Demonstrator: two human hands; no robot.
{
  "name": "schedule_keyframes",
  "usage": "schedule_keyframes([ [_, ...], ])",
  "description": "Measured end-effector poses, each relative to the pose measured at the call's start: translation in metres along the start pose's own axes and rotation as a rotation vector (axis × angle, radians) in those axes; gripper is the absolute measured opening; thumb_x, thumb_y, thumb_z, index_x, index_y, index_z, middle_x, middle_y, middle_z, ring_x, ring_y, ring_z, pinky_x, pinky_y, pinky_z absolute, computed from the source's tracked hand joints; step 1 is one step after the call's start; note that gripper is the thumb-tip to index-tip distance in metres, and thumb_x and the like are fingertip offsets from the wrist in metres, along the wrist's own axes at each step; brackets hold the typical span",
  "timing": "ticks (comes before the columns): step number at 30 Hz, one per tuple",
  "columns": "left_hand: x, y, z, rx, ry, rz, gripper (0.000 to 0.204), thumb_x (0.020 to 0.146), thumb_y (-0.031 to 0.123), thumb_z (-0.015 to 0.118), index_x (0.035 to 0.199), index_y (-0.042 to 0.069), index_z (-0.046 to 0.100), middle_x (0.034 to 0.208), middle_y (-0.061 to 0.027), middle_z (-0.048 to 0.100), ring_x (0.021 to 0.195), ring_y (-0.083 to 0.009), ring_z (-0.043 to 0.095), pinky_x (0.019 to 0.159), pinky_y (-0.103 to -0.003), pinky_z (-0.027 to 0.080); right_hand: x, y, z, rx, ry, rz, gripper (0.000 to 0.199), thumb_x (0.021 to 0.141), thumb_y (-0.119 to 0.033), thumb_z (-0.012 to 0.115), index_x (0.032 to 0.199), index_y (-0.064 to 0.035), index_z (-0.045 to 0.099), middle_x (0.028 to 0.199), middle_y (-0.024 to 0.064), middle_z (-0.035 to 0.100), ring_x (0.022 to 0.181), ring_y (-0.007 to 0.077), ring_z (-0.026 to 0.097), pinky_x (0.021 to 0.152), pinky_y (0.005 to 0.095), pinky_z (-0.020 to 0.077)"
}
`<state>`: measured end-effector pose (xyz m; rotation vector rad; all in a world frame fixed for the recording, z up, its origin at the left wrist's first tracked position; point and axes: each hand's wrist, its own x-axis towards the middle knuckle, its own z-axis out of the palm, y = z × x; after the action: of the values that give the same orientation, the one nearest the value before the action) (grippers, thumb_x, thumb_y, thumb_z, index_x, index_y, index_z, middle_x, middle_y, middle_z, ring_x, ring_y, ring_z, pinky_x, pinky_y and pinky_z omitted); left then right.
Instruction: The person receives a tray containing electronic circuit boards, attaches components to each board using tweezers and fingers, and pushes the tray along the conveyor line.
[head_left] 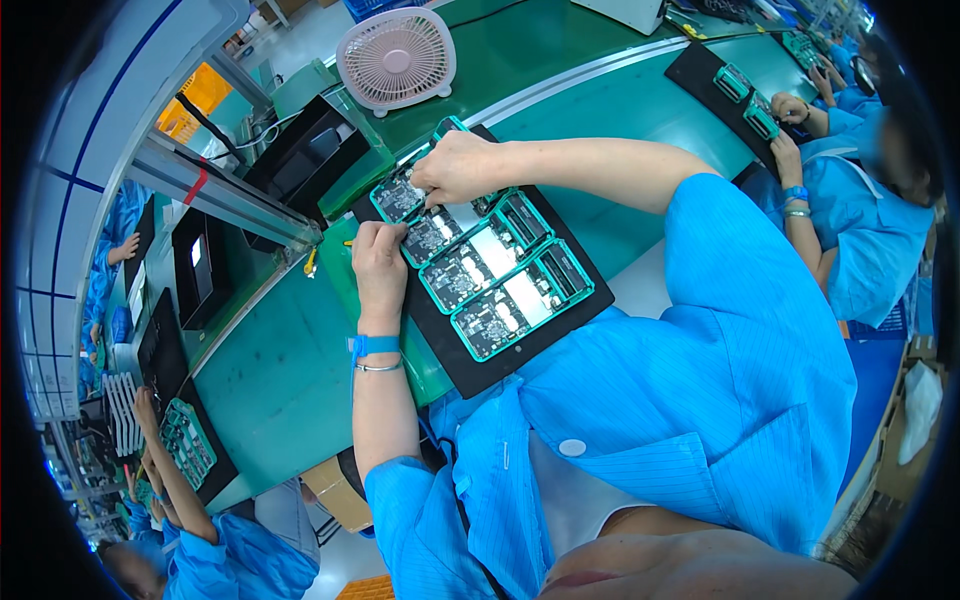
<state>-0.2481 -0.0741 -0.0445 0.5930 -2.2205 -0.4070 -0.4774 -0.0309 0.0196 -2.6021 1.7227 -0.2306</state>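
Note:
On a black tray (572, 322) in front of me lie several opened handheld devices in a row, each in a teal frame, with a circuit board (490, 325) and a silvery plate (525, 297) showing. My right hand (458, 168) reaches across over the far devices, its fingers pinched down at a circuit board (396, 196). What lies between those fingertips is hidden. At the tray's left side, my left hand (380, 262) is closed, its fingertips against the end of a teal-framed device (432, 236). Whatever it grips is too small to make out. A blue strap circles my left wrist.
A pink fan (396, 60) stands beyond the tray. Black bins (200, 262) sit behind a metal post at left. Along the green conveyor bench (265, 375), co-workers in blue handle similar devices, one at right (760, 115) and one at lower left (187, 447).

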Motion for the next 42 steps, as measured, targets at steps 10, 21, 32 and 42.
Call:
schedule_keyframes([
  [10,0.0,0.0,0.001,-0.024,-0.006,-0.026,0.011,0.085,-0.004,0.068,0.091,0.005,0.07,0.086,-0.0091,0.061,0.082,-0.0288,0.061,0.073,-0.039,0.049,0.003,0.001,-0.001,0.026,-0.031,0.012,0.027,0.084,-0.033,0.073,0.083,-0.0069,0.065,0.083,0.0067,0.069,0.077,0.032,0.069,0.066,0.045,0.0533],
  [21,0.001,0.0,0.002,-0.032,-0.001,-0.018,0.012,0.084,-0.005,0.068,0.091,0.004,0.07,0.086,-0.0093,0.06,0.081,-0.0284,0.061,0.072,-0.038,0.049,0.004,0.001,-0.004,0.044,-0.055,0.044,0.029,0.084,-0.034,0.074,0.081,-0.0066,0.065,0.078,0.0069,0.068,0.075,0.0317,0.069,0.064,0.0451,0.0519],
  [32,0.002,0.001,0.0,-0.009,-0.008,-0.006,0.012,0.083,-0.006,0.068,0.09,0.004,0.069,0.085,-0.0098,0.06,0.08,-0.0292,0.06,0.072,-0.039,0.048,0.006,0.002,-0.006,0.077,-0.072,0.044,0.029,0.083,-0.033,0.075,0.078,-0.0071,0.064,0.073,0.0076,0.068,0.072,0.0319,0.068,0.062,0.0458,0.0503],
  [42,0.01,-0.008,-0.008,-0.006,-0.169,0.029,0.007,0.083,-0.004,0.068,0.086,0.003,0.068,0.082,-0.0103,0.055,0.078,-0.0302,0.056,0.071,-0.039,0.047,0.004,0.002,-0.004,0.066,-0.046,0.015,0.029,0.081,-0.033,0.076,0.076,-0.0076,0.063,0.072,0.0067,0.067,0.072,0.0319,0.068,0.062,0.0454,0.0507],
])
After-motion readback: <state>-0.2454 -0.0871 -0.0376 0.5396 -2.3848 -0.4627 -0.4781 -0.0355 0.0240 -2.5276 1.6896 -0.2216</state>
